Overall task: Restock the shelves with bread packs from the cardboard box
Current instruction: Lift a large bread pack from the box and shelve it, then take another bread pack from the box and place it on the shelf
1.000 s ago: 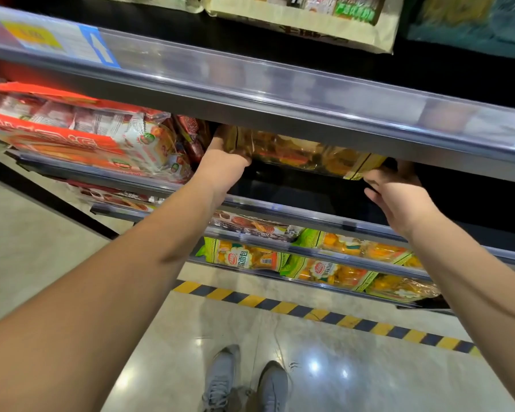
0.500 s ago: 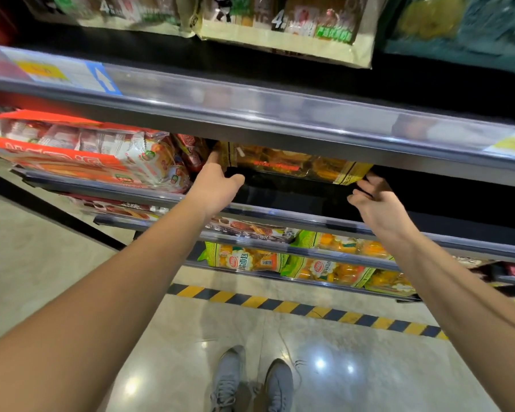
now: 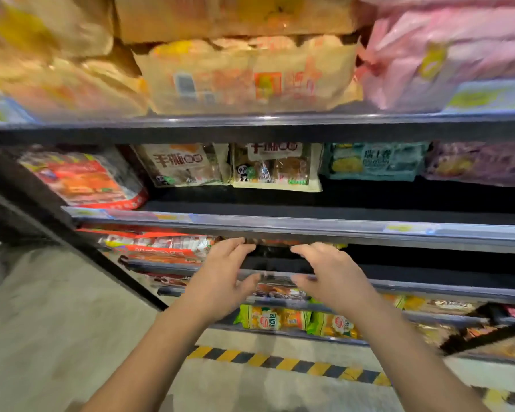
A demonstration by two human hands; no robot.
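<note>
Left hand (image 3: pixel 220 281): released, fingers spread and lightly bent, gripping nothing; it hovers in front of the shelf edge.
Right hand (image 3: pixel 330 278): also loose and empty, at 3 o'clock of the left hand, near it but apart.
Bread pack (image 3: pixel 275 242): a brown-orange sliver on the dark shelf, at 12 o'clock of the gap between the hands (most of it is hidden by the rail above). I cannot tell if any fingertip touches it.
Shelf rail (image 3: pixel 309 230): a clear strip running across, just above the pack.
Red-orange packs (image 3: pixel 161 248): same shelf, at 9 o'clock of the bread pack.
Cream packs (image 3: pixel 275 168): one shelf up, at 12 o'clock.
Teal pack (image 3: pixel 375 162): at 3 o'clock of the cream packs.
Green-yellow packs (image 3: pixel 274 318): on a lower shelf, at 6 o'clock of the hands.
Floor stripe (image 3: pixel 289 362): yellow and black, at 6 o'clock, below the shelves.
</note>
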